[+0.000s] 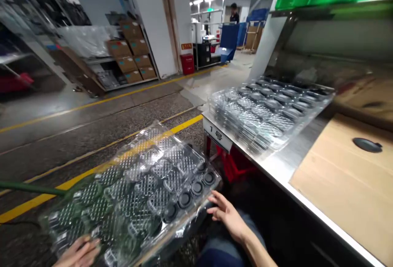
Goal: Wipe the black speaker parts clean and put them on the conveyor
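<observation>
A clear plastic blister tray [135,185] lies tilted over my lap, wrapped in loose film, with a few round black parts [190,191] in its right-hand pockets. My left hand [80,252] sits at the tray's near left corner, fingers curled on its edge. My right hand [225,212] hovers just off the tray's right edge, fingers spread and holding nothing.
A stack of similar clear trays [264,111] rests on the steel bench [276,164]. A cardboard sheet [340,177] carries one black oval part [367,145]. Red crate [236,164] under the bench. Cartons on shelves [132,50] and a person [234,13] stand far off.
</observation>
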`<act>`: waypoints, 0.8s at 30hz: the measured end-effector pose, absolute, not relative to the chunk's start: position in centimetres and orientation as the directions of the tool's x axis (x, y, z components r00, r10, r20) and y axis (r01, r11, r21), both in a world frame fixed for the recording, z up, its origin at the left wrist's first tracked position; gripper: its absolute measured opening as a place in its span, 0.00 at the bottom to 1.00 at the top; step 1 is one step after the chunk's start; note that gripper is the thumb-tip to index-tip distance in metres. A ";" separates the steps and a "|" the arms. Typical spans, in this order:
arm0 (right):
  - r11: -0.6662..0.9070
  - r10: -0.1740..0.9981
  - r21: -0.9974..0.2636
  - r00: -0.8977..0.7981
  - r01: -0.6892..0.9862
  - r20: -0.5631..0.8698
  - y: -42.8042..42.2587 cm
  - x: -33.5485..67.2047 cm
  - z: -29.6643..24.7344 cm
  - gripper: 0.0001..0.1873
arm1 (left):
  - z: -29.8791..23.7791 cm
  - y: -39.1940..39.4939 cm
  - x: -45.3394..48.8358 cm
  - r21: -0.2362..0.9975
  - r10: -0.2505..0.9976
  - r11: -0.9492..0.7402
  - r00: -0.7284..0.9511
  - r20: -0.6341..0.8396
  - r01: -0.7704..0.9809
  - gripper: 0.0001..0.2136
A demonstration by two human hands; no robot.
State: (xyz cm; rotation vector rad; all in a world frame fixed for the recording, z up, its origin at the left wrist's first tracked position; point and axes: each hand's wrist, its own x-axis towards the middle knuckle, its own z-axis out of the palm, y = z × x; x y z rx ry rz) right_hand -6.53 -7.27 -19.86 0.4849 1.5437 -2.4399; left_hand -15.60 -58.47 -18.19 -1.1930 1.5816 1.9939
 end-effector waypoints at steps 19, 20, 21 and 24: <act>-0.322 0.300 -0.895 -0.864 0.309 -0.406 -3.8 -7.1 -23.6 0.30 | -17.5 -53.3 -22.0 0.606 -0.163 0.128 -0.619 -0.768 -0.785 0.27; -0.262 0.326 -0.919 -0.869 0.294 -0.371 -3.6 -7.7 -23.6 0.31 | -17.5 -53.1 -22.0 0.620 -0.204 0.162 -0.641 -0.740 -0.767 0.28; -0.199 0.340 -0.939 -0.878 0.282 -0.336 -3.5 -8.4 -23.7 0.33 | -17.6 -52.9 -21.9 0.631 -0.251 0.200 -0.661 -0.707 -0.750 0.30; -0.015 0.322 -0.961 -0.909 0.276 -0.266 -3.2 -10.3 -23.5 0.35 | -17.8 -52.2 -21.7 0.624 -0.357 0.296 -0.690 -0.630 -0.723 0.34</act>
